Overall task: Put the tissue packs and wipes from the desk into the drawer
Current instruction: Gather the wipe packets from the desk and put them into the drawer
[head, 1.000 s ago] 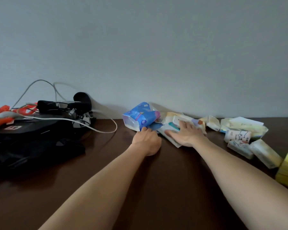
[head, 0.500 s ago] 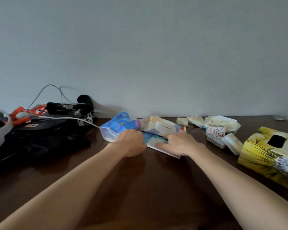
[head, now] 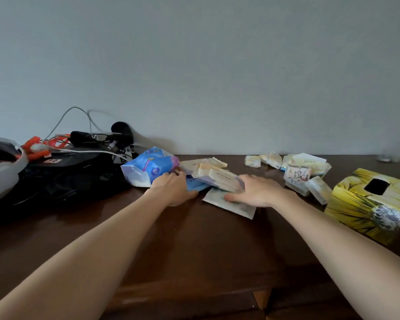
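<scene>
L hand [head: 171,190] grips blue pack [head: 148,168], axis left-right | R hand [head: 254,191] flat on wipes [head: 231,204]

You have one blue pack [head: 149,167], one yellow tissue box [head: 367,204], one flat white wipes packet [head: 231,203] and two hands on the desk [head: 194,245]; the small cream packs along its far edge are too jumbled to count.

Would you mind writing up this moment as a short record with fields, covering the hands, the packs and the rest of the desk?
left hand: fingers curled on the blue pack
right hand: fingers flat on a flat white pack, against the cream stack
small packs: loose cluster by the wall, right of the hands
tissue box: yellow, far right
desk: dark wood
left clutter: black bag with cables
drawer: not clearly visible
</scene>
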Demonstrator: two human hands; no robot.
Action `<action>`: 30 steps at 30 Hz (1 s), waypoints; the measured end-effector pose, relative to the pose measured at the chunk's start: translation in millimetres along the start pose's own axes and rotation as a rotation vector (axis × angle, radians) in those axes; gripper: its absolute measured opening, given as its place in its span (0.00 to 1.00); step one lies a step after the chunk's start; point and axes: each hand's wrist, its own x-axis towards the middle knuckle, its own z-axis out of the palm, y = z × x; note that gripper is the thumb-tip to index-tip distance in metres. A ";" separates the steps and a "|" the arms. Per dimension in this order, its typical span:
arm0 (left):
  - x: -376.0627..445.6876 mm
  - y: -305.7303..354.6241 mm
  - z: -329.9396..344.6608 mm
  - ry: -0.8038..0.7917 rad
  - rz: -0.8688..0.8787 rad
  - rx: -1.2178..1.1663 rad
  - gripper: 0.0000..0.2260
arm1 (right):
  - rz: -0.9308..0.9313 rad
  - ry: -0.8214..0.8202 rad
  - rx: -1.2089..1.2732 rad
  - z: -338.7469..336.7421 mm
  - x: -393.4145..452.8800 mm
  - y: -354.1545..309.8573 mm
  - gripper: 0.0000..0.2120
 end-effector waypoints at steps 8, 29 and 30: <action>-6.2 9.8 -6.7 0.020 0.214 0.389 0.14 | 0.122 0.094 -0.252 7.8 -25.3 8.5 0.39; -140.7 10.1 -61.3 0.268 0.490 -0.354 0.12 | 0.209 -0.289 1.541 -38.7 -83.7 -90.7 0.26; -147.8 8.4 -62.7 0.198 0.510 -0.419 0.13 | 0.209 -0.239 1.524 -35.9 -87.8 -95.4 0.20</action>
